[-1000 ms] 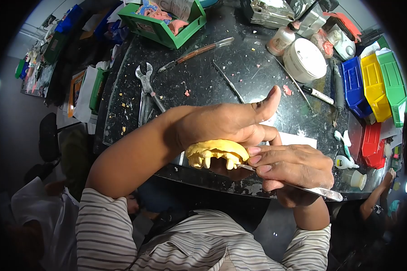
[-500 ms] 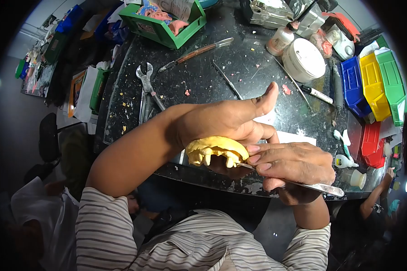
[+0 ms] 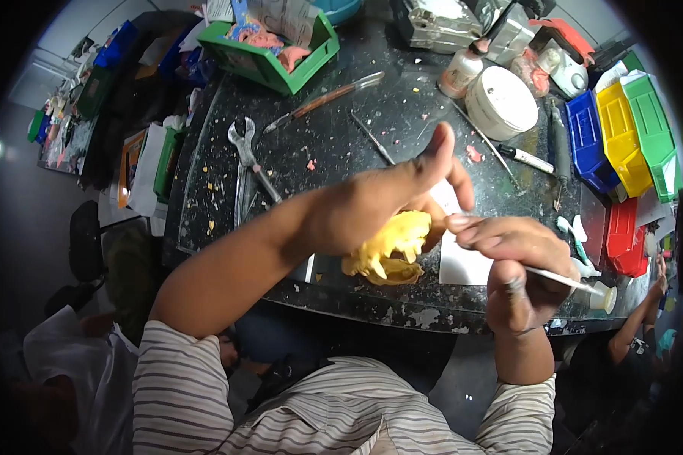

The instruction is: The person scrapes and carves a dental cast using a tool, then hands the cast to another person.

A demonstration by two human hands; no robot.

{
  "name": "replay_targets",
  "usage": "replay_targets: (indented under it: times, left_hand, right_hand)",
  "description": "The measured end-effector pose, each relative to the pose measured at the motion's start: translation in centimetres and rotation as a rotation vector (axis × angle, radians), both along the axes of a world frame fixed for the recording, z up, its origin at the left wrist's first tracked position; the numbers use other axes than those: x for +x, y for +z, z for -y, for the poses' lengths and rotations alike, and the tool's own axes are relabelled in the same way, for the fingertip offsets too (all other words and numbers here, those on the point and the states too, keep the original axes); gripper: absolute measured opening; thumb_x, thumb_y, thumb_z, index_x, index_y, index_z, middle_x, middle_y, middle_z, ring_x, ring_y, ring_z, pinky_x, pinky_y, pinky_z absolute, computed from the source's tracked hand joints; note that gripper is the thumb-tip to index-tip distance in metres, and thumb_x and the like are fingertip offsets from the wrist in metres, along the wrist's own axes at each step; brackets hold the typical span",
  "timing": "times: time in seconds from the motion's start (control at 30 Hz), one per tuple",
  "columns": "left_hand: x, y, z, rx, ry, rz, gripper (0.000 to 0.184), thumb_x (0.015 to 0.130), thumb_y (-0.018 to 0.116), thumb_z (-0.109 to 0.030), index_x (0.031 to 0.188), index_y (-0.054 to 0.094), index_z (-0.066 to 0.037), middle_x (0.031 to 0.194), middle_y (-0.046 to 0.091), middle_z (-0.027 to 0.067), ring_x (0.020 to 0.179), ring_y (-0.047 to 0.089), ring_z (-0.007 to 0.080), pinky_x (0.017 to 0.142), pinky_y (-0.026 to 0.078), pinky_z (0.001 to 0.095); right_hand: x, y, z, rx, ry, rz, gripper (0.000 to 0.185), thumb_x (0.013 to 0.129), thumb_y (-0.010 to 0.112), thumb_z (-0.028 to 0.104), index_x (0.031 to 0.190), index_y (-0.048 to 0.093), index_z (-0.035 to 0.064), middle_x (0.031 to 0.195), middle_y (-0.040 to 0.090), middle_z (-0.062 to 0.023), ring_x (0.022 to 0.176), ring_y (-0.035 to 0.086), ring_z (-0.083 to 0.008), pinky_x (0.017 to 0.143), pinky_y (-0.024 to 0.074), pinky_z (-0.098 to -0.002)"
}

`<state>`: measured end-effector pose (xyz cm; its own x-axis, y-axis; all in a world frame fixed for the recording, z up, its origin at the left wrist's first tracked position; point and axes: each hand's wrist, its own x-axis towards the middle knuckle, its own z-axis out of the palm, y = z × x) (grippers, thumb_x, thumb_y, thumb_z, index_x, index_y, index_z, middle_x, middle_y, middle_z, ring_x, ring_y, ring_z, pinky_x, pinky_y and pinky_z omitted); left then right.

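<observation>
Yellow toothed cast (image 3: 399,236), held in my half-curled left hand (image 3: 368,203) near the tabletop's near edge (image 3: 372,309). My right hand (image 3: 531,246), apart from it, grips a slim tool (image 3: 560,279); how finished the cast is, I can't tell.

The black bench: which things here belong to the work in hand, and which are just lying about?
In use:
yellow toothed model, held in the left hand
slim metal tool, held in the right hand

Apparently just lying about:
wrench
brown-handled tool
marker pen
white tub
open green bin
</observation>
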<state>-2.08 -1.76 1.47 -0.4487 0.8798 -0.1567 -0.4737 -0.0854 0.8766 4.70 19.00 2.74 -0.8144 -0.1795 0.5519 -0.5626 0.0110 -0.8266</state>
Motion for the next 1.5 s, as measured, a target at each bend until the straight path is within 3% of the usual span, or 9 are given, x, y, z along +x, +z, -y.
replay_targets:
  times: [0.1, 0.33, 0.4, 0.63, 1.07, 1.13, 1.27, 1.4, 1.5]
  left_hand:
    - [0.8, -0.1, -0.8, -0.028, 0.297, -0.494, 0.098, 0.089, 0.015, -0.087, 0.126, 0.044, -0.002, 0.086, 0.053, 0.0021, 0.08, 0.048, 0.0089, 0.076, 0.04, 0.0263]
    - [1.5, 0.1, -0.4, -0.067, 0.353, -0.543, 0.109, 0.073, 0.017, -0.098, 0.111, 0.051, -0.001, 0.093, 0.048, 0.0013, 0.081, 0.043, 0.009, 0.074, 0.037, 0.0248]
    - [1.4, -0.8, -0.5, 0.127, 0.451, -0.693, 0.085, 0.099, 0.027, -0.077, 0.104, 0.053, 0.004, 0.087, 0.052, 0.0078, 0.074, 0.05, 0.0145, 0.068, 0.042, 0.0313]
    - [1.0, -1.8, -0.5, 0.139, 0.51, -0.739, 0.077, 0.103, 0.024, -0.07, 0.09, 0.05, 0.002, 0.083, 0.048, 0.0082, 0.069, 0.049, 0.0159, 0.063, 0.04, 0.0323]
    - [1.0, -2.0, -1.2, 0.129, 0.634, -0.834, 0.073, 0.107, 0.017, -0.062, 0.093, 0.048, 0.002, 0.088, 0.048, 0.0079, 0.073, 0.046, 0.0142, 0.067, 0.04, 0.0304]
    - [0.9, -1.0, -1.3, -0.029, 0.551, -0.649, 0.085, 0.09, 0.008, -0.084, 0.095, 0.043, -0.007, 0.088, 0.046, 0.0047, 0.073, 0.039, 0.0096, 0.069, 0.038, 0.0252]
    - [0.3, -1.2, -1.4, 0.175, 0.432, -0.172, 0.087, 0.094, 0.011, -0.081, 0.102, 0.048, -0.003, 0.092, 0.05, 0.0076, 0.079, 0.05, 0.0121, 0.075, 0.045, 0.0246]
    - [1.2, -1.5, -1.2, 0.617, 0.27, 0.531, 0.089, 0.096, 0.016, -0.08, 0.128, 0.044, -0.003, 0.108, 0.061, 0.0174, 0.071, 0.057, 0.0165, 0.065, 0.05, 0.0307]
    - [1.5, -2.2, -1.3, 0.571, 0.202, 0.567, 0.095, 0.094, 0.015, -0.083, 0.144, 0.035, -0.005, 0.116, 0.062, 0.0189, 0.075, 0.064, 0.0204, 0.065, 0.054, 0.0337]
  right_hand:
    - [-0.5, -0.1, -0.2, -0.022, -0.035, -0.049, 0.011, 0.087, 0.073, 0.006, 0.09, 0.074, -0.0045, 0.087, 0.076, -0.019, 0.083, 0.076, -0.0292, 0.078, 0.0603, -0.0367]
    - [0.3, 0.2, 0.0, -0.006, 0.051, 0.085, 0.006, 0.088, 0.071, -0.001, 0.092, 0.072, -0.0053, 0.091, 0.076, -0.0197, 0.087, 0.077, -0.0297, 0.083, 0.0612, -0.0372]
    - [0.2, 0.1, 0.0, -0.008, 0.095, 0.024, 0.007, 0.088, 0.07, -0.004, 0.095, 0.071, -0.0066, 0.093, 0.075, -0.0205, 0.089, 0.076, -0.0308, 0.085, 0.0617, -0.0394]
    - [0.1, -0.1, 0.1, 0.002, 0.114, 0.016, 0.008, 0.092, 0.068, -0.003, 0.097, 0.07, -0.0089, 0.093, 0.074, -0.023, 0.091, 0.076, -0.0342, 0.086, 0.0616, -0.0469]
    - [0.5, -0.4, 1.0, -0.34, 0.05, 0.325, 0.013, 0.099, 0.063, 0.002, 0.1, 0.069, -0.0088, 0.096, 0.073, -0.023, 0.096, 0.074, -0.0308, 0.089, 0.0598, -0.0431]
    - [0.5, -0.6, 0.8, -0.285, 0.059, 0.25, 0.013, 0.098, 0.064, 0.003, 0.1, 0.069, -0.0092, 0.098, 0.073, -0.0243, 0.096, 0.074, -0.0322, 0.09, 0.0599, -0.0439]
    - [0.0, -0.7, 0.7, -0.253, 0.049, 0.159, 0.018, 0.1, 0.063, 0.008, 0.1, 0.069, -0.0086, 0.097, 0.074, -0.0245, 0.094, 0.075, -0.0333, 0.087, 0.0603, -0.0425]
    - [-0.3, -0.9, -0.3, 0.077, -0.124, -0.136, 0.024, 0.101, 0.066, 0.021, 0.108, 0.072, -0.001, 0.099, 0.077, -0.019, 0.09, 0.077, -0.0308, 0.08, 0.0603, -0.0382]
    - [-0.5, -0.4, -0.4, 0.373, -0.204, -0.212, 0.03, 0.091, 0.075, 0.023, 0.115, 0.074, 0.0041, 0.098, 0.077, -0.0134, 0.091, 0.076, -0.0284, 0.078, 0.0577, -0.0364]
